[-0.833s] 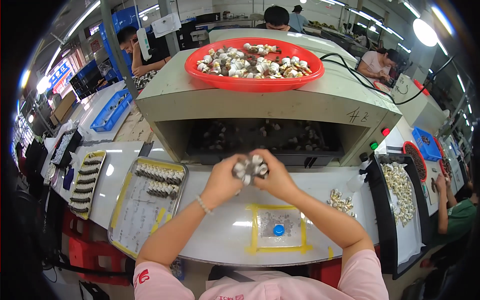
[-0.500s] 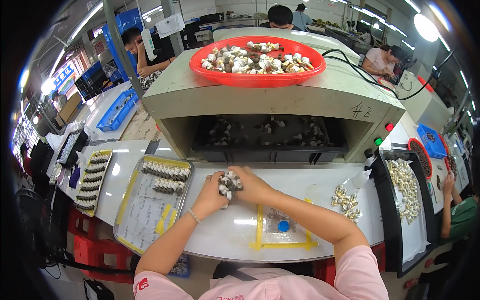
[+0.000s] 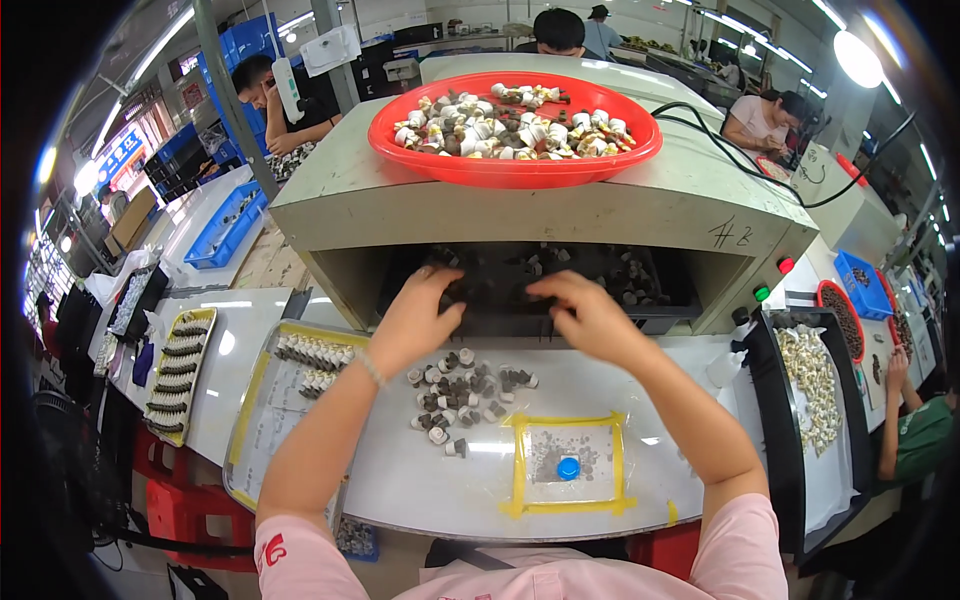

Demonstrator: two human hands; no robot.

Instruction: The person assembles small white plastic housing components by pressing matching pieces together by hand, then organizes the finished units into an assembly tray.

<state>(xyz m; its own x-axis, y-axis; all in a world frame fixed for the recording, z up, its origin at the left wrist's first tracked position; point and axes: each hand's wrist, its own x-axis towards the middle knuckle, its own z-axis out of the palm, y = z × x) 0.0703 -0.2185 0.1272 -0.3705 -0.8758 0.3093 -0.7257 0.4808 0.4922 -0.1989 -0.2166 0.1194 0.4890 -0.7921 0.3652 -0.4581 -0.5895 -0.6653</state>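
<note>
A bright red basin point(image 3: 515, 165) is showing on top of a pale beige-grey machine point(image 3: 640, 205), and the small parts point(image 3: 515, 125) heaped in it are showing white, cream and dark brown. The machine's opening point(image 3: 540, 285) is looking black inside, with one red button point(image 3: 786, 265) and one green button point(image 3: 762, 293) beside it. The loose parts point(image 3: 462, 395) on the white table point(image 3: 400, 480) are showing white and dark grey (a mottled scatter). A square of yellow tape point(image 3: 565, 420) is framing a blue cap point(image 3: 568, 467). The tray point(image 3: 262, 375) at the left is carrying yellow edging. The person's sleeves point(image 3: 745, 550) are showing pink. Blue bins point(image 3: 226, 225) and a blue basket point(image 3: 865, 283) are standing farther off.
</note>
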